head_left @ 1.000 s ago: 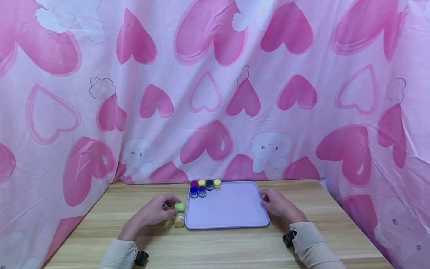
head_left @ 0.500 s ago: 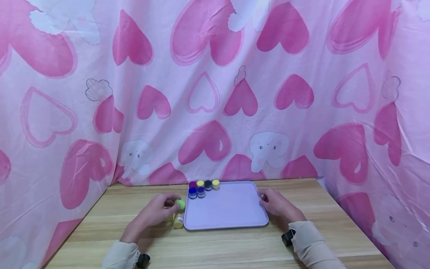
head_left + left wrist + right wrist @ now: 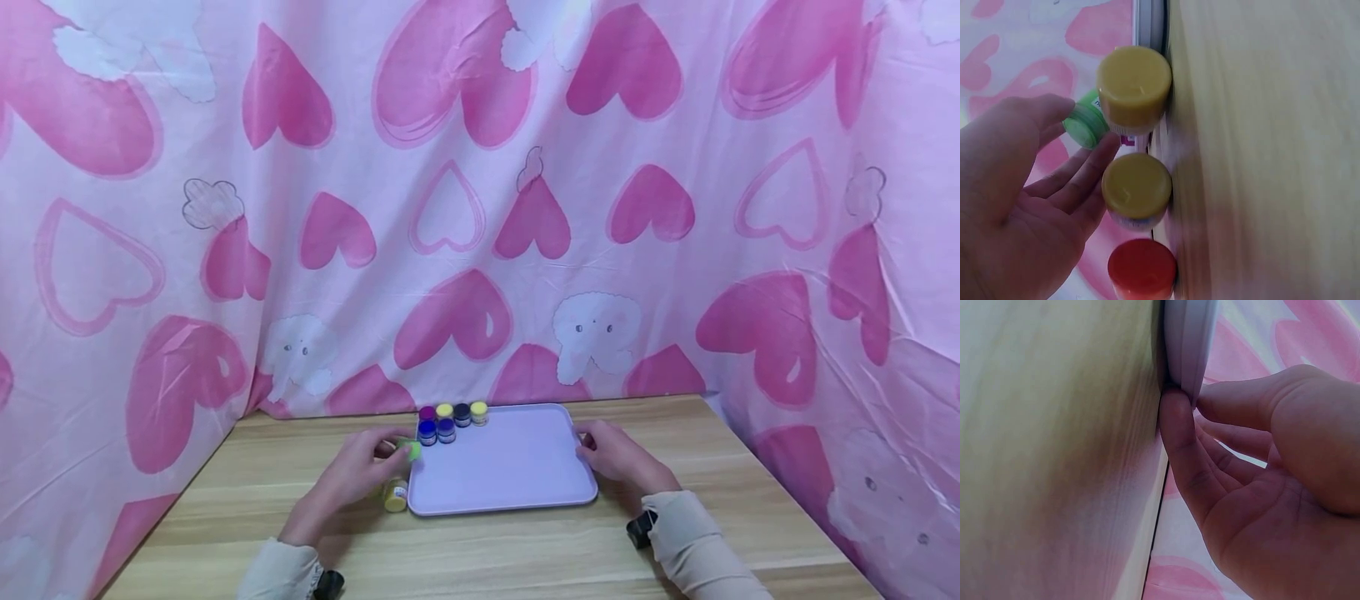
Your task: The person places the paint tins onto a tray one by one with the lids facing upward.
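Observation:
My left hand (image 3: 358,467) pinches a small green paint jar (image 3: 1084,127) between thumb and fingers, at the left rim of the lilac tray (image 3: 510,471). In the left wrist view the jar is tilted. Two jars with mustard-yellow lids, one nearer the tray (image 3: 1135,84) and one behind it (image 3: 1137,187), stand on the table by this hand, along with a red-lidded jar (image 3: 1142,269). My right hand (image 3: 617,457) grips the tray's right edge, thumb at the rim and a finger tucked under it in the right wrist view.
On the tray's far left corner several paint jars stand in two rows: a purple one (image 3: 427,413), two yellow ones, a black one (image 3: 462,414), a blue one (image 3: 427,432) and a violet one (image 3: 446,430). A pink heart-patterned curtain (image 3: 525,333) hangs behind the wooden table (image 3: 487,550).
My left hand has moved right and slightly up with the green jar, from beside the tray to its left rim. My right hand keeps its hold on the tray edge.

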`<state>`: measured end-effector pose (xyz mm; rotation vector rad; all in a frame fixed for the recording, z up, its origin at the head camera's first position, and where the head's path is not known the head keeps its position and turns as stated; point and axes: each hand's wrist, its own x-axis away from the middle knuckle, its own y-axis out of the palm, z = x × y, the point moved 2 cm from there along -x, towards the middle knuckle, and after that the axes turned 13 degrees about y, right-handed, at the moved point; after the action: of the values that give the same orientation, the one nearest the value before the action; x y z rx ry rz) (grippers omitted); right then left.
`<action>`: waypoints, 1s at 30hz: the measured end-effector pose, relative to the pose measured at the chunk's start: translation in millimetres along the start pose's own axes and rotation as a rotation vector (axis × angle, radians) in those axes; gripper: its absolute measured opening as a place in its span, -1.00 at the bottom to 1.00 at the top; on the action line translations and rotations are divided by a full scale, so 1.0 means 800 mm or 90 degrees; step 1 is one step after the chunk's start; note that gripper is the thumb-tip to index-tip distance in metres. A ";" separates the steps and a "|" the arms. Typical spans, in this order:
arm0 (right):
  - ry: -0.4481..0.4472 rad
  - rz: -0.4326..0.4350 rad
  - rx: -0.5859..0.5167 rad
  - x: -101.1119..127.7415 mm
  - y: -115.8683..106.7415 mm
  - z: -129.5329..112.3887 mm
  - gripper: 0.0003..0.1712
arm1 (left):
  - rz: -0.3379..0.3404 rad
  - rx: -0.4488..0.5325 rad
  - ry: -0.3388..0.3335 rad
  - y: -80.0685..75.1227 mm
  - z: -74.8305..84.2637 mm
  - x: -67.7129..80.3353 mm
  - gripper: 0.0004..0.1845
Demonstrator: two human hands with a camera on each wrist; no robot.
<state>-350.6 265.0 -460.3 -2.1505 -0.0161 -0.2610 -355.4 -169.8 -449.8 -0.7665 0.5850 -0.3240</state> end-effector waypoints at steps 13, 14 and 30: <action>-0.005 0.002 0.001 0.003 -0.002 -0.001 -0.41 | 0.072 -0.010 -0.018 0.004 0.012 -0.015 -0.72; -0.005 0.002 0.001 0.003 -0.002 -0.001 -0.41 | 0.074 -0.010 -0.018 0.005 0.012 -0.016 -0.71; -0.008 0.005 0.002 0.003 -0.002 0.000 -0.40 | 0.076 0.008 0.001 0.030 0.032 -0.045 -0.54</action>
<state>-348.3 265.5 -458.8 -2.1489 -0.0152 -0.2421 -366.7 -122.2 -439.3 -0.7157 0.6270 -0.2188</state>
